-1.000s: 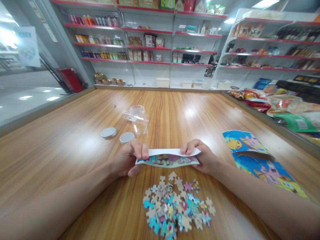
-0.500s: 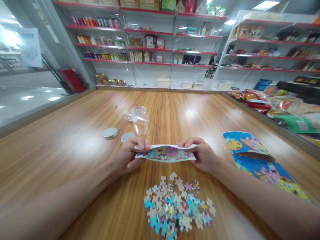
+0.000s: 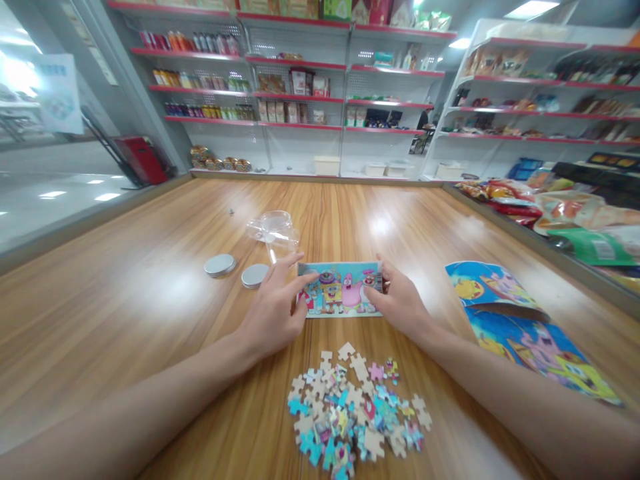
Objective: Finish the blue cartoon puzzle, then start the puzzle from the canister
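Note:
A small picture card [image 3: 341, 297], printed with cartoon figures on light blue, faces me above the table. My right hand [image 3: 403, 300] grips its right edge, thumb on the printed front and fingers behind. At the card's left edge my left hand [image 3: 275, 308] has its fingers apart, with the index finger stretched across the front corner and the thumb near the lower corner. Below the hands lies a loose heap of jigsaw puzzle pieces [image 3: 350, 413], some showing coloured print and some plain tan backs.
Beyond my left hand lie two round silvery lids [image 3: 220, 265] and clear plastic containers [image 3: 277, 229]. A curled blue cartoon sheet [image 3: 530, 333] rests by my right forearm. Packaged goods [image 3: 570, 213] fill the right side, and stocked shelves [image 3: 300, 63] stand behind the wooden table [image 3: 165, 220].
The card has gone from bowed and tilted edge-on to flatter, its print turned toward me. My left hand's fingers have spread from their pinch; the right hand keeps its grip.

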Demonstrator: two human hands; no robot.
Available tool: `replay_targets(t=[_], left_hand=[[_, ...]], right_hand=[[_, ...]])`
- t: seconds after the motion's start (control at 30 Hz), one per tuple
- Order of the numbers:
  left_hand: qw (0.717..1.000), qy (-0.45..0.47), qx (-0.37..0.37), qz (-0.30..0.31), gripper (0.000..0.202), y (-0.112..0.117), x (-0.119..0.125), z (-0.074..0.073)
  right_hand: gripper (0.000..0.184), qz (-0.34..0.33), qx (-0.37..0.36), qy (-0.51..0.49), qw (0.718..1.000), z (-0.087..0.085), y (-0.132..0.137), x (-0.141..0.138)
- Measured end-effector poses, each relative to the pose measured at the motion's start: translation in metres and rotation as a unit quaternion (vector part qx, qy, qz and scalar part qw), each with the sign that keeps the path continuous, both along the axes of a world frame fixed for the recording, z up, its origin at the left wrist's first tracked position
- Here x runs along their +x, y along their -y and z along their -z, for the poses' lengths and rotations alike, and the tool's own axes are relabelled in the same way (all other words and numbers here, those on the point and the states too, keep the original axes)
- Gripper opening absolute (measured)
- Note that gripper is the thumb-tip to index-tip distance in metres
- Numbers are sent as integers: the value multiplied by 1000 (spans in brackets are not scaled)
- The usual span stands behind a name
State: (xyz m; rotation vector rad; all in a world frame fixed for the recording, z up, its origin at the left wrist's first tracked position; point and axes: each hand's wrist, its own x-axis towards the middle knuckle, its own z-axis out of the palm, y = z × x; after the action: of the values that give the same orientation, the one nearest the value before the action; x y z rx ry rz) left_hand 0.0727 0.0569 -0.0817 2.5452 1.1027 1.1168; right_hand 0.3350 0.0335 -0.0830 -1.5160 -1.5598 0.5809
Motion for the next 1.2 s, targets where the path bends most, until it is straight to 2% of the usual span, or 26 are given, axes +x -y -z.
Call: replay_targets(t=[0.1, 0.2, 0.33, 0.47, 0.53, 0.63, 0.73, 0.87, 1.03, 1.2], left_hand=[[998, -58, 15, 13, 46, -1, 0, 5], [996, -82, 14, 31, 44, 0, 1, 6], [989, -124, 0, 75, 45, 4, 2, 4], [987, -118, 20, 106, 42, 6, 3, 1], [992, -68, 33, 105, 42, 7, 3, -1], [995, 31, 53, 82, 40, 6, 3, -6], [992, 69, 68, 74, 33, 6, 2, -11], [992, 49, 57, 99, 30, 4, 2, -10], [993, -17, 5, 116, 32, 0, 3, 3], [991, -91, -32, 94, 38, -4, 2, 11]], right_hand=[[82, 34, 18, 48, 998, 4, -1, 0], [85, 70, 70, 132, 986, 5, 0, -2], [67, 38, 188, 206, 960, -1, 8, -7], [44, -70, 260, 223, 937, -11, 19, -13], [42, -93, 267, 214, 935, -14, 22, -15], [42, -89, 274, 196, 937, -16, 23, -15], [37, -82, 279, 185, 939, -15, 22, -14], [29, -89, 275, 182, 940, -11, 19, -13], [32, -133, 224, 213, 942, -1, 14, -12], [31, -163, 165, 241, 943, 7, 11, -12]])
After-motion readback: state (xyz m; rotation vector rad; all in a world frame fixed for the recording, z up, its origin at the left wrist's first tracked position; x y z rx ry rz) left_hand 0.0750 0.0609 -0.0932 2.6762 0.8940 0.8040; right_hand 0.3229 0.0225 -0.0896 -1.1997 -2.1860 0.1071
